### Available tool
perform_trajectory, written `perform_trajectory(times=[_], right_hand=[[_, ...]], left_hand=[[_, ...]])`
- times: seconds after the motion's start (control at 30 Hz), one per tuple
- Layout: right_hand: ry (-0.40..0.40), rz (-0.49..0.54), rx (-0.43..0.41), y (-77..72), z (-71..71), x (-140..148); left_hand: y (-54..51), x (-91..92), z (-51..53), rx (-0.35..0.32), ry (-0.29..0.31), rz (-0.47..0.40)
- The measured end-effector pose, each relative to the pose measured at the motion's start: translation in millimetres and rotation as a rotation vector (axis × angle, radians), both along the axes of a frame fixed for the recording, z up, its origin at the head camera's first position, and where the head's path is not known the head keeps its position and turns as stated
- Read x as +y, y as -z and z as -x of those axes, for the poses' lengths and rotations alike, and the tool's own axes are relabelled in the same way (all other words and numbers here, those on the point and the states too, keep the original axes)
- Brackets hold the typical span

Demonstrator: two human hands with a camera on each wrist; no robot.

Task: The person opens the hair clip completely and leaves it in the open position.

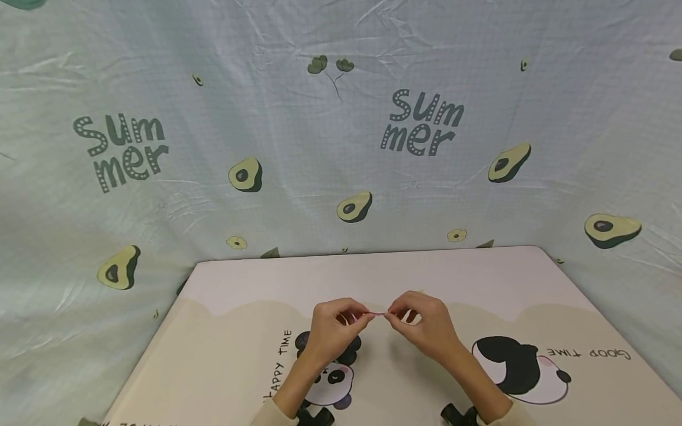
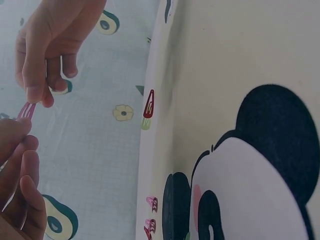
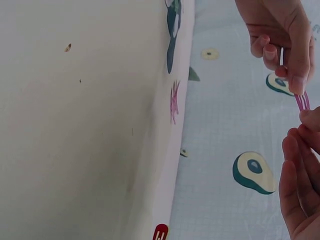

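With my left hand and right hand I pinch opposite ends of a pink clip, held between them above the table, where a red clip lies.

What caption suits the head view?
Left hand and right hand pinch a small pink item between them over a cartoon-printed table.

Two cream sleeves, stubby black wrist-worn cameras
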State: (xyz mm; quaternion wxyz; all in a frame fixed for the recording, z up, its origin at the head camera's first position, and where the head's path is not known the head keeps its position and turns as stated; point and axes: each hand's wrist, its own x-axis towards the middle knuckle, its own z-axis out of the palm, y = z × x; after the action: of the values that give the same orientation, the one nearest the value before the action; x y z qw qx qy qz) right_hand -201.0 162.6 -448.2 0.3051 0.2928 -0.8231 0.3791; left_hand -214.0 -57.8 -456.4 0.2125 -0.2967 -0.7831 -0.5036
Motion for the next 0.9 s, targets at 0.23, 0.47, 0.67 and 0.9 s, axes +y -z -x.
perform_trajectory(times=[0.23, 0.47, 0.67, 0.9], right_hand=[[0.003, -0.006, 0.017, 1.2, 0.5, 0.6], [0.002, 0.002, 0.007, 1.2, -0.5, 0.1], [0.009, 0.004, 0.006, 2.2, -1.9, -1.0], [0.009, 0.01, 0.022, 3.1, -1.6, -1.4]], left_hand=[[-0.4, 0.3, -0.3, -0.001, -0.003, -0.005], [-1.3, 0.9, -1.9, 0.008, 0.007, -0.021], [-1.2, 0.9, -1.9, 0.024, 0.013, -0.026], [0.0, 0.5, -0.9, 0.028, 0.017, -0.026]])
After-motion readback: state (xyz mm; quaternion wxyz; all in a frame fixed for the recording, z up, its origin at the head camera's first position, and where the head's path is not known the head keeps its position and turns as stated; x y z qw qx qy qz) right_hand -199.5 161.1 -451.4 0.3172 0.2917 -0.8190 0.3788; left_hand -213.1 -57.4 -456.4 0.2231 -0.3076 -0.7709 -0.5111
